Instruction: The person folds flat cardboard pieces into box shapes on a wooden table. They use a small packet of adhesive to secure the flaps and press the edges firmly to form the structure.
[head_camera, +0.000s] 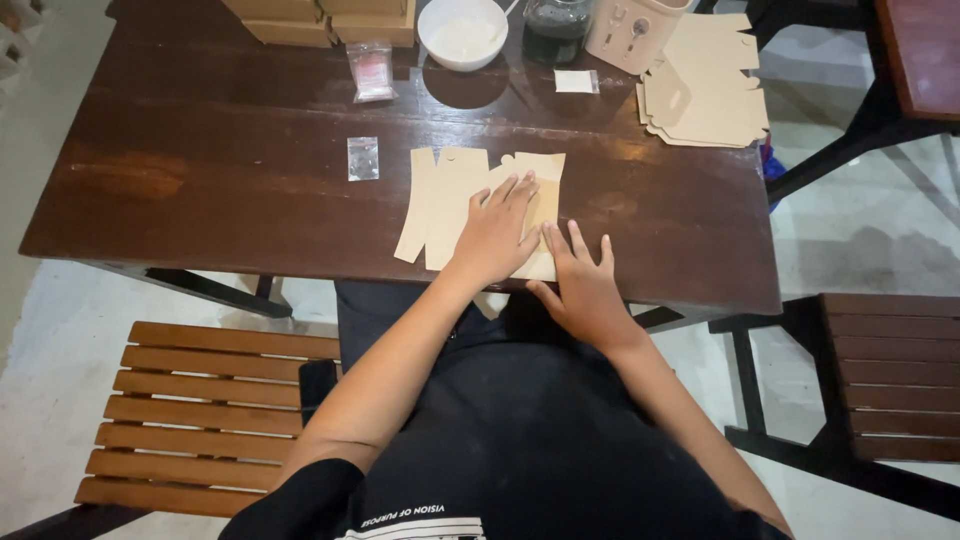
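A flat tan cardboard cut-out (447, 199) lies on the dark wooden table (230, 190) near its front edge. My left hand (496, 232) rests palm-down on the cut-out's right part, fingers spread. Just to its right, my right hand (583, 286) lies flat at the cut-out's lower right edge, fingers apart and touching the table. Neither hand grips anything.
A stack of tan cut-outs (705, 85) sits at the back right. At the back stand a white bowl (462, 32), a dark jar (555, 28), a cream box (634, 30) and cardboard boxes (320, 20). Small clear packets (363, 158) (372, 71) lie nearby. Wooden benches (210, 410) flank me.
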